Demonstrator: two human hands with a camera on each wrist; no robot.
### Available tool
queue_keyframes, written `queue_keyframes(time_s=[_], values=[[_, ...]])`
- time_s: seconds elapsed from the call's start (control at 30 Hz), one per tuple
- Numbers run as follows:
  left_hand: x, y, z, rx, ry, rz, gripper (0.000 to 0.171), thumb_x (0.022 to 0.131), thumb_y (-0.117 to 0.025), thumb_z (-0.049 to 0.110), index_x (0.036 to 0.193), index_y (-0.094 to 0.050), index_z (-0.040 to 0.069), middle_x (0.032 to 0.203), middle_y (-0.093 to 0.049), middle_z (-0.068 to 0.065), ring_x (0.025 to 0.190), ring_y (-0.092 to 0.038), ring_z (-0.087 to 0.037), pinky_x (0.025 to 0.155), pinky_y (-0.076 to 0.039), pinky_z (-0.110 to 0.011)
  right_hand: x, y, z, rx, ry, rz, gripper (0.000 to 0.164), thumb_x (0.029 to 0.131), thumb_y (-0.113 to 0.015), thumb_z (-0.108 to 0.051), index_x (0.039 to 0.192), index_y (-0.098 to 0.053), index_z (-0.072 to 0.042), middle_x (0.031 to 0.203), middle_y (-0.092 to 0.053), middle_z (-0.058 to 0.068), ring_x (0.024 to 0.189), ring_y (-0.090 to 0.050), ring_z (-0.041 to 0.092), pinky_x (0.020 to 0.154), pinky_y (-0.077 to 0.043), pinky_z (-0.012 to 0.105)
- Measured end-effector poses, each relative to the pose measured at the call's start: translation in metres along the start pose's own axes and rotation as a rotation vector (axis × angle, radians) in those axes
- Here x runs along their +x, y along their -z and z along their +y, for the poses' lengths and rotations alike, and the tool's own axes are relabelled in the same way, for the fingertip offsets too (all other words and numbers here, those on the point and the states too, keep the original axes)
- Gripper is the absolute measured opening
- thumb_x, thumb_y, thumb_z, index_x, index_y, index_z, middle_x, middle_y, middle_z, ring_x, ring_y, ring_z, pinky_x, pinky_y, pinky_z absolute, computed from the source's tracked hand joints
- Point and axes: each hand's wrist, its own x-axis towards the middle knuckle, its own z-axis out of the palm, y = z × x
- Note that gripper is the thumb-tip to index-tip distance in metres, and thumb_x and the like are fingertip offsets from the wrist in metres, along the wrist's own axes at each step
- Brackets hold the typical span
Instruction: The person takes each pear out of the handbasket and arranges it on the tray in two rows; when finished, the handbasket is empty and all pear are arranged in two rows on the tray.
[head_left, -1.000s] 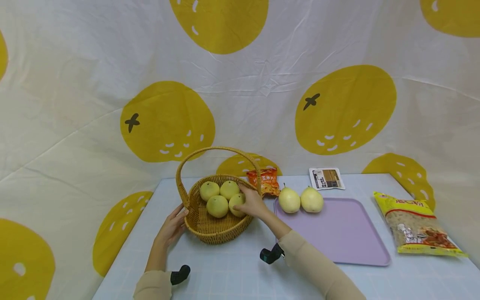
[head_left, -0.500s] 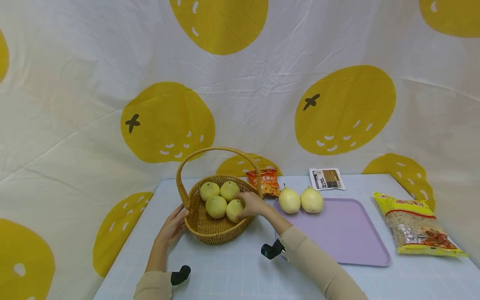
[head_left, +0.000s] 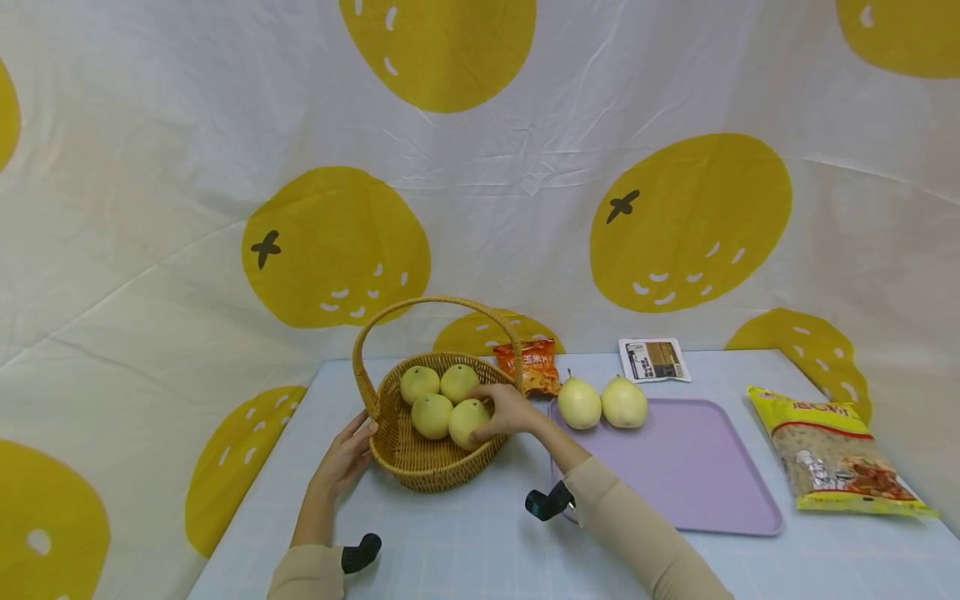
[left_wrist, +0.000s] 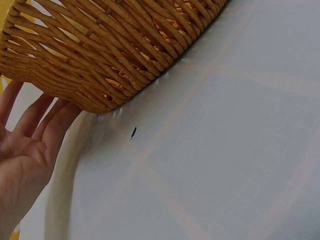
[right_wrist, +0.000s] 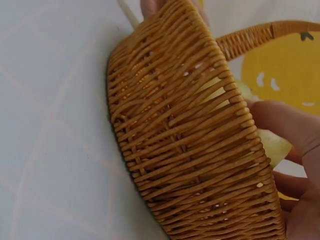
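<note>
1. Four round yellow-green fruits (head_left: 431,416) are contained in a wicker basket (head_left: 429,477), clustered and touching; the basket is stood near the back left corner of the surface (head_left: 442,554), its arched handle (head_left: 444,300) upright.
2. Of the hands, the right hand (head_left: 512,412) is reached over the basket's rim, and the front right fruit (head_left: 468,426) is pinched between thumb and fingers while inside the basket.
3. The left hand (head_left: 343,457) is laid against the basket's wall on the side facing the left edge of the surface; its fingers are extended and slightly spread, their tips hidden by the wicker.
4. A lilac tray (head_left: 697,471) is placed between the basket and the right edge, and two pears (head_left: 624,403) are set side by side at its back left corner.
5. Near the back edge, an orange snack bag (head_left: 538,367) is seen just behind the basket and a flat white-and-brown packet (head_left: 654,360) behind the tray.
6. A yellow-ended bag (head_left: 832,454) is laid by the right edge.
</note>
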Motion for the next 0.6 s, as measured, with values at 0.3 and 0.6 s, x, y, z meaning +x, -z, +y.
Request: queue_keyframes(time_s=[0.3, 0.6], values=[[0.0, 0.0, -0.001, 0.004, 0.003, 0.005, 0.065, 0.097, -0.052, 0.019, 0.152, -0.017, 0.011, 0.131, -0.049, -0.009, 0.1, -0.06, -0.007, 0.082, -0.049, -0.024, -0.006, 0.002, 0.007, 0.245, 0.002, 0.086, 0.067, 0.072, -0.081, -0.019, 0.129, -0.053, 0.001, 0.124, -0.057, 0.016, 0.108, -0.057, 0.029, 0.09, -0.048, 0.04], [0.001, -0.002, -0.002, 0.022, -0.005, 0.019, 0.066, 0.096, -0.053, 0.021, 0.151, -0.019, 0.01, 0.141, -0.038, -0.019, 0.101, -0.06, -0.008, 0.084, -0.049, -0.026, -0.023, 0.013, -0.014, 0.496, 0.032, 0.133, 0.061, 0.078, -0.073, -0.001, 0.13, -0.045, 0.014, 0.125, -0.052, 0.029, 0.107, -0.056, 0.041, 0.09, -0.047, 0.047]])
